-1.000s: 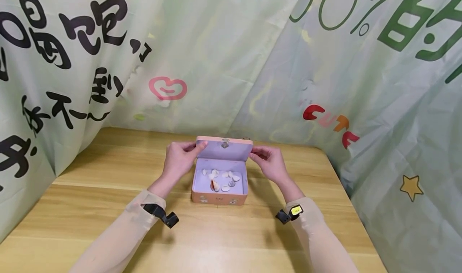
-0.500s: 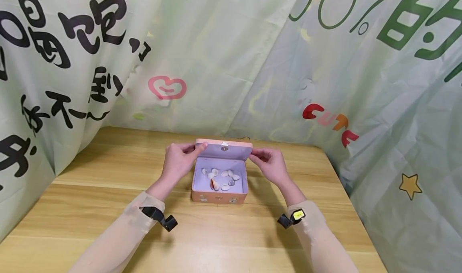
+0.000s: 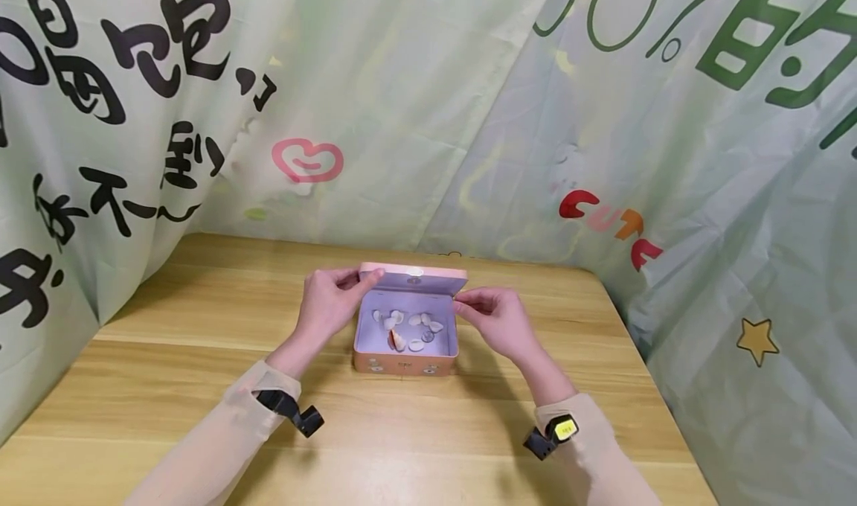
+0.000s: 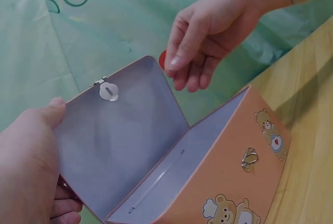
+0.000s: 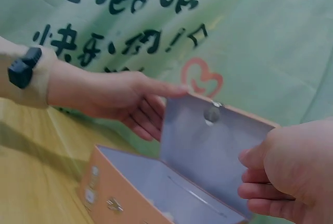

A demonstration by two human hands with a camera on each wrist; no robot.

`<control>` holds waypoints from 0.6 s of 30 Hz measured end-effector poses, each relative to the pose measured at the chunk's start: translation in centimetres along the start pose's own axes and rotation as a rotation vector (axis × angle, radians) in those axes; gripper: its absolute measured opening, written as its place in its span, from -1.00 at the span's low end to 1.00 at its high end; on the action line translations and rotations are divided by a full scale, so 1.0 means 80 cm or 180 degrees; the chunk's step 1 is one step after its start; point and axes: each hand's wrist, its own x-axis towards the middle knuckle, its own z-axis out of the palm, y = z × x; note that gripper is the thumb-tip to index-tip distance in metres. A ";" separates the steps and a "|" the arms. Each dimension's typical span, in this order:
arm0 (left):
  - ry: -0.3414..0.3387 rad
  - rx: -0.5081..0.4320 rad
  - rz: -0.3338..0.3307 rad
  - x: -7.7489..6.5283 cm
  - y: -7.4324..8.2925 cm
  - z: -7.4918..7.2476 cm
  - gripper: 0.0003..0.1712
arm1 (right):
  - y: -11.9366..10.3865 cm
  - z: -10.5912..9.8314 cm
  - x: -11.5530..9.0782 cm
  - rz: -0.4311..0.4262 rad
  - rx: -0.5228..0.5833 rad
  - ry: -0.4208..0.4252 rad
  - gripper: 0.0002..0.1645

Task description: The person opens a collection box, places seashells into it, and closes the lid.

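Observation:
An orange tin box (image 3: 382, 364) with printed bears and a lilac inside stands on the table. Its hinged lid (image 4: 130, 130) is tilted up, a metal clasp (image 4: 109, 91) at the rim. My left hand (image 3: 324, 305) grips the lid's left side, thumb over the edge and the other fingers behind. Beside the lid's right edge is my right hand (image 3: 501, 321), its fingers loosely bent with nothing seen between them; whether a fingertip touches the lid I cannot tell. Inside the box lie several white shells (image 3: 416, 345) and a reddish-brown shell (image 3: 396, 339).
The wooden table (image 3: 201, 402) extends around the box on all sides. A printed pale green curtain (image 3: 382, 82) hangs behind the table and along both sides. Each sleeve carries a black wrist camera, such as the left camera (image 3: 309, 421).
The lid has tipped forward and lower over the box, my left hand staying on its edge. My right hand has moved slightly down along the lid's right side.

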 end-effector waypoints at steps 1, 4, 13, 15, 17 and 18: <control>-0.0013 0.0007 0.0006 -0.001 0.000 0.000 -0.25 | -0.003 0.003 -0.001 -0.0031 0.0054 -0.0036 -0.85; -0.0056 0.0026 -0.0020 -0.004 0.001 -0.001 -0.21 | -0.012 0.015 -0.003 -0.0082 0.0136 -0.0136 -0.83; -0.0056 0.0058 -0.0023 -0.009 -0.002 -0.003 -0.08 | -0.030 0.050 0.000 -0.0189 0.0334 -0.0249 -0.66; -0.0039 0.0061 0.0013 -0.010 -0.003 -0.002 -0.08 | -0.031 0.055 0.001 -0.0199 0.0378 -0.0240 -0.66; -0.0023 0.0062 0.0052 -0.010 -0.004 -0.002 -0.09 | -0.033 0.059 0.001 -0.0201 0.0404 -0.0222 -0.69; -0.0021 0.0060 0.0068 -0.011 -0.004 -0.002 -0.09 | -0.034 0.061 0.000 -0.0202 0.0414 -0.0210 -0.72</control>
